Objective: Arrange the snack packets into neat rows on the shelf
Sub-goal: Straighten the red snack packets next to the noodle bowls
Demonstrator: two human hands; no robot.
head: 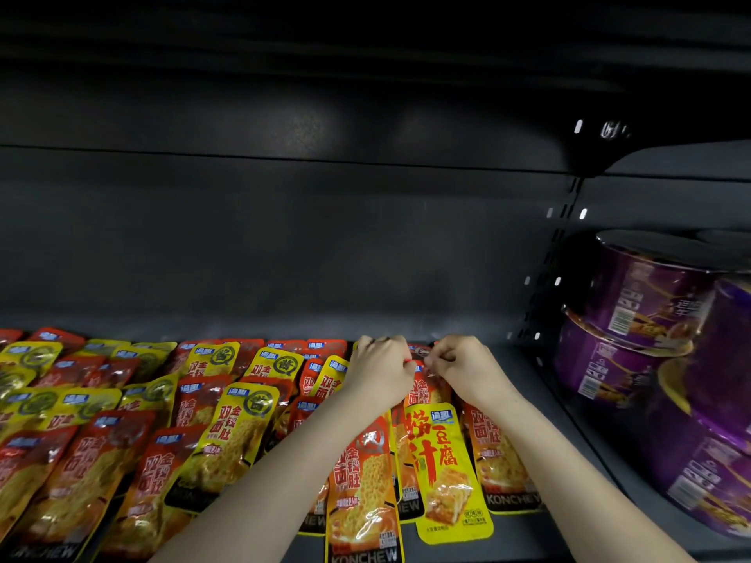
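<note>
Because the snack packets (pixel 227 432) lay flat and overlapped like shingles, each row on the shelf (pixel 508 530) could only be squared up from its far end, and that was where both hands had gone. They met at the far end of the right-hand column, close to the dark back panel (pixel 284 237). The left hand (pixel 382 371) was curled knuckles-up, and the right hand (pixel 467 367) was curled just beside it. Between them, thumbs and fingertips appeared to pinch the top edge of a red packet (pixel 420 353), though most of that packet was hidden under the hands. Gripping it at two points probably let the person hold it straight rather than letting it swing.

Nearer, a yellow packet (pixel 447 473) lay on top of that column, tilted a little, beside an orange packet (pixel 361 481). To the left, the red and yellow packets ran in loose columns, several of them skewed, so the tidying looked far from finished. Purple bowls (pixel 650 319) stood stacked to the right, well apart from the hands.
</note>
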